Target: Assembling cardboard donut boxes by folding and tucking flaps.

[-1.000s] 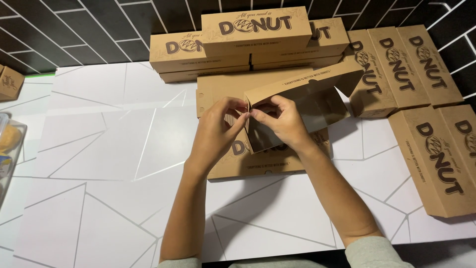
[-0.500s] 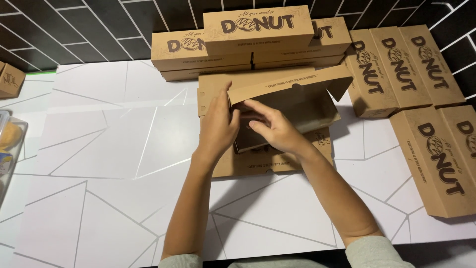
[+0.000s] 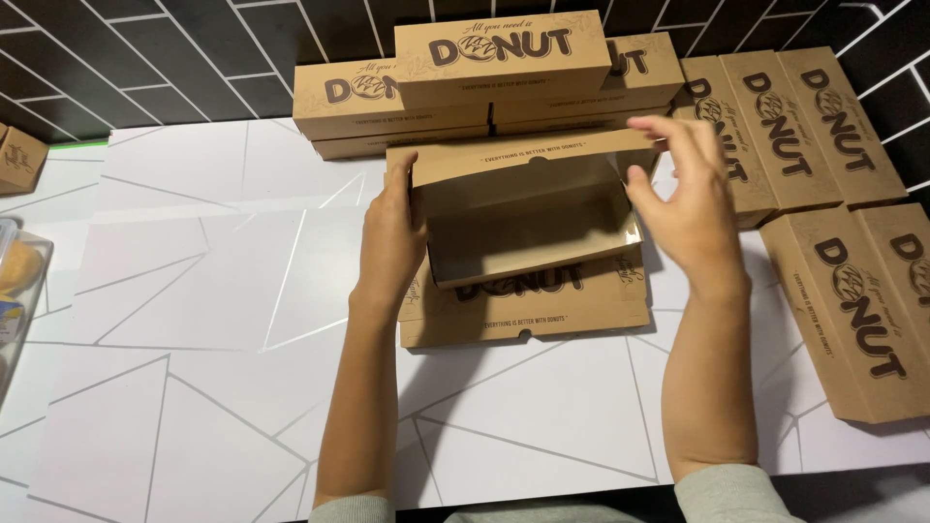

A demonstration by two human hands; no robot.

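Both hands flank an open cardboard box [image 3: 528, 218] stacked on flat ones on the desk [image 3: 194, 291]: left hand [image 3: 392, 232] grips its end, right hand [image 3: 688, 208] hovers spread, empty. Light, easily creased; best held by its end walls.

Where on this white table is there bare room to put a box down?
The widest bare patch of the white patterned table lies left of the left hand, up to the clear plastic container at the edge. A smaller strip runs in front of the flat brown cardboard boxes. Behind and right, the stacked brown boxes and the row of closed boxes crowd it.
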